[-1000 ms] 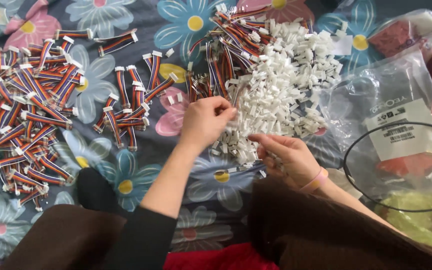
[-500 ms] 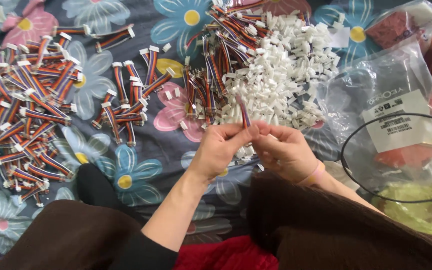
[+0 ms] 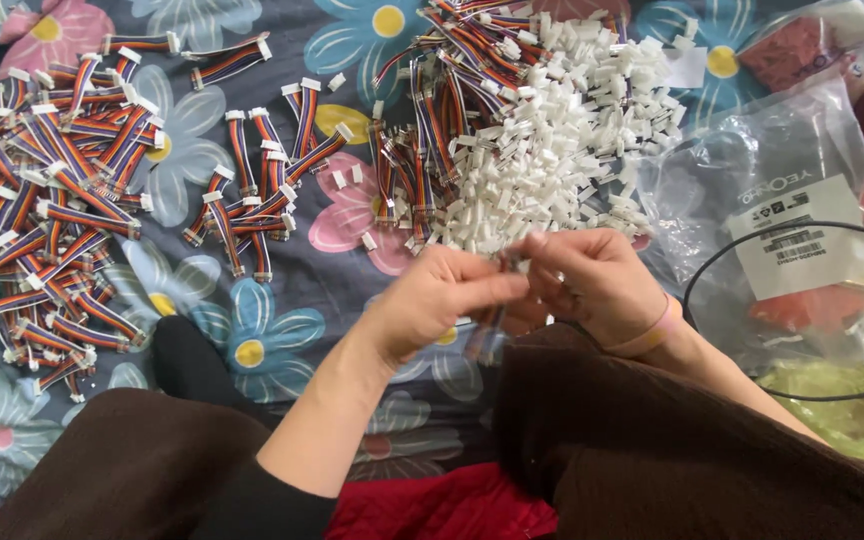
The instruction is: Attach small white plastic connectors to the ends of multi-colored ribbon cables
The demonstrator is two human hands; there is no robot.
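Hands meet right in the middle of the view, just on the near side of the white connector pile [image 3: 542,150]. The left hand [image 3: 442,300] and right hand [image 3: 597,285] are pinched together fingertip to fingertip around a short ribbon cable [image 3: 500,300] — it's mostly hidden between the fingers, but what shows runs roughly away from the body, with a pale plug end peeking out up top and the coloured wires dropping down below the hands. Both hands are closed narrow on it, neither really nearer than the other. There's a pink band [image 3: 652,330] on the right wrist.

Everything sits on a dark floral cloth [image 3: 282,330], can't tell what's under it. The loose white housings lie just beyond the fingertips, with a clump of rainbow cables [image 3: 422,150] on the pile's left edge. Well off to the left there's a much bigger spread of finished-looking cables [image 3: 52,200] with white plugs on both ends, lying every which way.

Containers — a clear plastic bag [image 3: 782,190] with a white label on the right, looks mostly flat, something reddish showing through it. A black cord [image 3: 712,270] loops across it.
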